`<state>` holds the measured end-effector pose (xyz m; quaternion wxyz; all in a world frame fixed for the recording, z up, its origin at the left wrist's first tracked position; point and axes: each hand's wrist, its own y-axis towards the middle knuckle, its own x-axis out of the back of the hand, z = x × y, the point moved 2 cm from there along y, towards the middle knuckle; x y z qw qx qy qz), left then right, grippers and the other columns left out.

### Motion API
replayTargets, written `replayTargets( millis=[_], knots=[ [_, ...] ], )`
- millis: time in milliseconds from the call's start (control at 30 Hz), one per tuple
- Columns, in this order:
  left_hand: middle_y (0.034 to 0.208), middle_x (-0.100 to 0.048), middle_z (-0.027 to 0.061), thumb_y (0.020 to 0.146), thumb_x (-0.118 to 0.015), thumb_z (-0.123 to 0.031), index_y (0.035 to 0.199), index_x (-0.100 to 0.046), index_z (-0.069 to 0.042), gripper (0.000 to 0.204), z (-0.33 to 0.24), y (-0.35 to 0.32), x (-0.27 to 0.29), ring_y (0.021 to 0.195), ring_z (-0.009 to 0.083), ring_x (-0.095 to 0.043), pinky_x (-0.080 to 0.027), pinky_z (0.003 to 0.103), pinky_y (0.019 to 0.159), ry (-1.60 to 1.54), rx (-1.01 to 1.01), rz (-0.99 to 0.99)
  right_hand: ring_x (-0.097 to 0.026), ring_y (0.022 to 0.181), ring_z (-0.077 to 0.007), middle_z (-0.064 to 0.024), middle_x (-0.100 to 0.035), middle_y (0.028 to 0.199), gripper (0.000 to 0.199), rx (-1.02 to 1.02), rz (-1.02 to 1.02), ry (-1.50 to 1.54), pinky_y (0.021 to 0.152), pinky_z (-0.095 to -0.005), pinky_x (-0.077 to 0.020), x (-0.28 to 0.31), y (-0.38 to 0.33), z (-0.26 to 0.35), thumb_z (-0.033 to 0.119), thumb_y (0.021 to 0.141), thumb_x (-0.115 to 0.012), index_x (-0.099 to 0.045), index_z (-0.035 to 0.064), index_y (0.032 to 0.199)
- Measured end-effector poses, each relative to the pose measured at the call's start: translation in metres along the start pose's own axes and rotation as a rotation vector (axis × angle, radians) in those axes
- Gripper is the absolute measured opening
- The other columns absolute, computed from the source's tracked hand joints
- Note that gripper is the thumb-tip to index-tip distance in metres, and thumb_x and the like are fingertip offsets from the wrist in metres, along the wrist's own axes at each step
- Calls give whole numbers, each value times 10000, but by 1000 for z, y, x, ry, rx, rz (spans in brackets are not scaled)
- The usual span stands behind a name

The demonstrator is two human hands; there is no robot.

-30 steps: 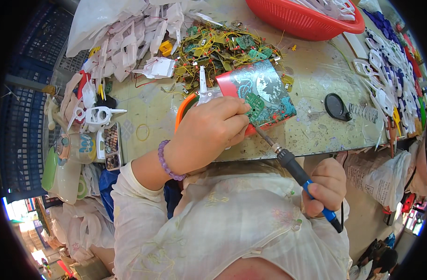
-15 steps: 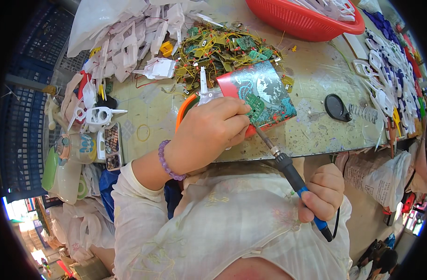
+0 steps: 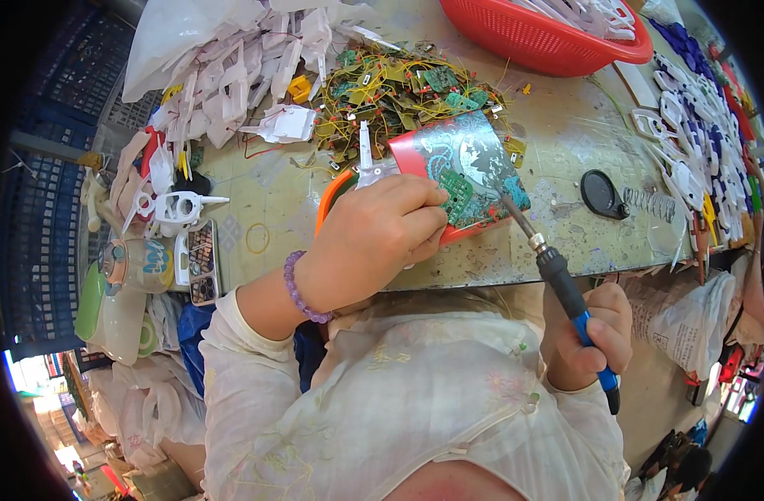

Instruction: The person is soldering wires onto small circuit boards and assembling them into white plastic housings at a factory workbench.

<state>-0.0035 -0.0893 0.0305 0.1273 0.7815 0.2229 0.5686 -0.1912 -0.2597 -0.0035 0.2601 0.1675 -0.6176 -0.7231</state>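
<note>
My left hand (image 3: pixel 380 219) pinches a small green circuit board (image 3: pixel 455 194) over a red-edged, dark patterned card or box (image 3: pixel 486 146) with silvery, splattered marks. A pale plastic part (image 3: pixel 366 159) with a narrow upright stem juts out behind my knuckles; whether my fingers grip it too is hidden. My right hand (image 3: pixel 597 338) is closed around the blue and black handle of a soldering iron (image 3: pixel 559 275). Its metal tip rests on or just above the card's right part, apart from the board. An orange rim (image 3: pixel 327 202) shows partly behind my left hand.
Behind the card lies a heap of circuit boards with yellow wires (image 3: pixel 398 92). White plastic parts (image 3: pixel 248 75) pile at the back left. A red basket (image 3: pixel 549 46) stands at the back. A black round lid (image 3: pixel 600 192) and a spring (image 3: pixel 649 203) lie to the right.
The soldering iron's tip has moved right, away from the circuit board's lower edge and across the card. My right hand has shifted right and slightly up. My left hand stays put.
</note>
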Motion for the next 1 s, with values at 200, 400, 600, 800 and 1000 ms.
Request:
replayTargets(
  millis=[200, 400, 600, 800, 1000],
  knots=[
    [973, -651, 77, 672, -740, -55, 836, -646, -63, 190, 2, -2, 5, 918, 252, -645, -537, 341, 745, -35, 26, 33, -412, 427, -158, -59, -503, 584, 353, -86, -10, -20, 377, -286, -299, 4, -6, -8, 362, 983, -447, -511, 16, 955],
    [1062, -640, 88, 674, -769, -88, 969, -648, -66, 319, 5, 2, 27, 1014, 268, -599, -482, 372, 854, -203, 33, 102, -404, 422, -153, -54, -497, 573, 359, -117, -4, -92, 380, -281, -295, 9, -10, -10, 367, 990, -432, -506, 17, 966],
    [1036, -630, 86, 700, -732, -26, 1018, -640, -27, 332, 38, -14, 36, 977, 233, -577, -443, 334, 863, -378, 179, 151, -395, 413, -147, -48, -479, 544, 358, -95, -54, -124, 380, -282, -296, 13, -13, -12, 356, 993, -425, -500, 7, 963],
    [936, -655, 25, 725, -722, -41, 923, -693, -94, 207, 32, -11, 30, 893, 224, -587, -446, 343, 812, -425, 204, 108, -395, 413, -150, -51, -485, 552, 350, -110, -50, -116, 380, -283, -297, 11, -14, -12, 348, 992, -430, -496, 6, 952],
    [992, -683, 11, 759, -681, -8, 927, -717, -97, 192, 39, -1, 29, 922, 228, -606, -472, 321, 802, -563, 70, 407, -400, 417, -151, -56, -490, 556, 345, -131, -36, -87, 380, -285, -302, 13, -16, -9, 353, 988, -438, -503, 13, 983]
  ],
)
